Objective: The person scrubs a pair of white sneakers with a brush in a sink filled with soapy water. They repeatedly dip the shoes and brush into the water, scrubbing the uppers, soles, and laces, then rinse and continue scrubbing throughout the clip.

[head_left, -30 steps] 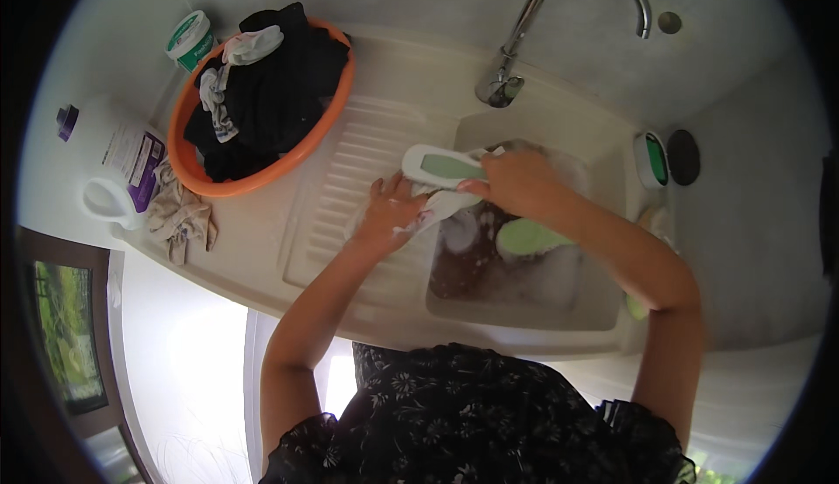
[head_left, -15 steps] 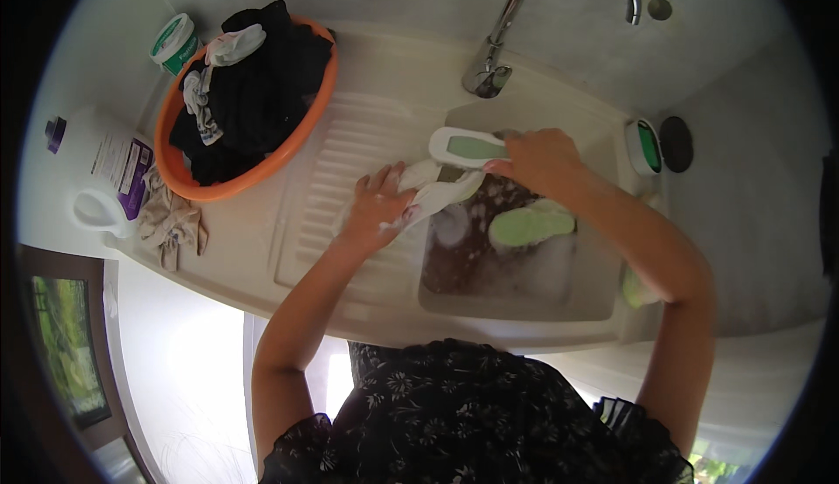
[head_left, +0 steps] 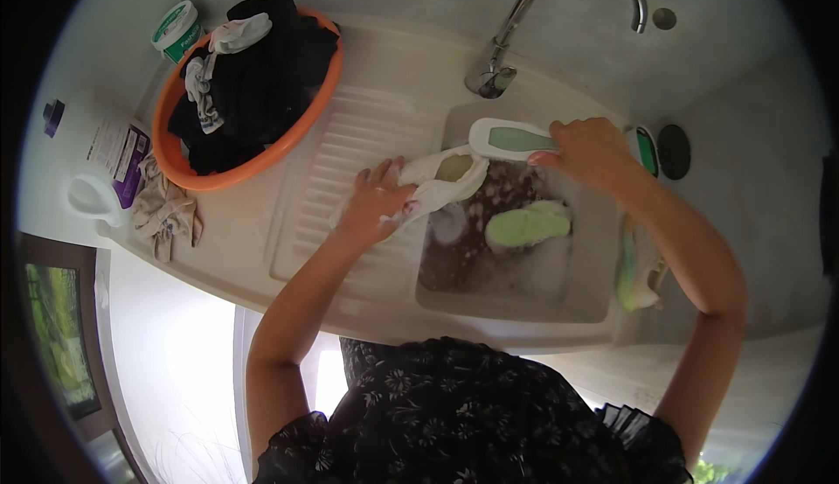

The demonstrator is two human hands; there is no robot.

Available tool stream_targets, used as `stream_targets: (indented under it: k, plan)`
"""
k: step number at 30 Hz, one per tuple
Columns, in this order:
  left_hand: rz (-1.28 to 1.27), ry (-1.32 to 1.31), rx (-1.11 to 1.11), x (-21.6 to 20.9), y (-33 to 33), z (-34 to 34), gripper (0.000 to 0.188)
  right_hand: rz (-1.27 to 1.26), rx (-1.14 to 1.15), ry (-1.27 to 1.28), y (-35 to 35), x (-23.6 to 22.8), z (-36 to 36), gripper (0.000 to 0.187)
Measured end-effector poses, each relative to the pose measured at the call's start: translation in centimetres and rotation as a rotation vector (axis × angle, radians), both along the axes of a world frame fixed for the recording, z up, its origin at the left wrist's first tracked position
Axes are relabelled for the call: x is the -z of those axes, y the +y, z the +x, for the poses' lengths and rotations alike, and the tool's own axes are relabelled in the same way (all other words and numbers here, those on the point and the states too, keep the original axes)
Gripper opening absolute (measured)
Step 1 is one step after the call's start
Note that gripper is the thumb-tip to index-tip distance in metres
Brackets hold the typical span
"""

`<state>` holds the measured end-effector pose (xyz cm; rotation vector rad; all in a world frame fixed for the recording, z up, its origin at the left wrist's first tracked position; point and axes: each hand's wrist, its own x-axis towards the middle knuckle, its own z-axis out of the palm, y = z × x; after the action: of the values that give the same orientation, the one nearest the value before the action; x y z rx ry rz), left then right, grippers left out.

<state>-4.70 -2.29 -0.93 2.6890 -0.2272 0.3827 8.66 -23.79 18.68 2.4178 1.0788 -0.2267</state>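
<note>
My left hand (head_left: pixel 371 204) grips a soapy white shoe (head_left: pixel 444 191) over the sink's left edge, with its opening facing up. In my right hand (head_left: pixel 590 153) is a scrubbing brush (head_left: pixel 514 139) with a white body and a green panel; its bristles are hidden beneath. The brush head is at the far right end of the shoe; I cannot tell whether they touch. A light green shoe-sole shape (head_left: pixel 529 224) lies in the brown, foamy water of the sink (head_left: pixel 524 309).
An orange basin (head_left: pixel 210 185) of dark clothes stands at the left, beside a white tub (head_left: pixel 177 31), a white jug (head_left: pixel 96 200) and a beige cloth (head_left: pixel 166 217). The faucet (head_left: pixel 495 69) rises behind the sink. A pale shoe-like item (head_left: pixel 642 270) rests at the right rim.
My right hand has moved right with the brush, from over the shoe's opening to its right end. More of the opening shows. My left hand still holds the shoe in nearly the same place.
</note>
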Motion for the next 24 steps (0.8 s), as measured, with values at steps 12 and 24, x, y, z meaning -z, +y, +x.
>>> stream_targets:
  k: [12,24]
  plan:
    - [-0.167,0.007,0.048,-0.9,0.5,-0.1,0.027,0.174,-0.026,0.073,0.9,1.9,-1.3,0.055]
    - [-0.608,0.036,-0.178,-0.3,0.2,0.0,0.038,0.437,-0.005,0.142,1.1,6.9,-4.2,0.057]
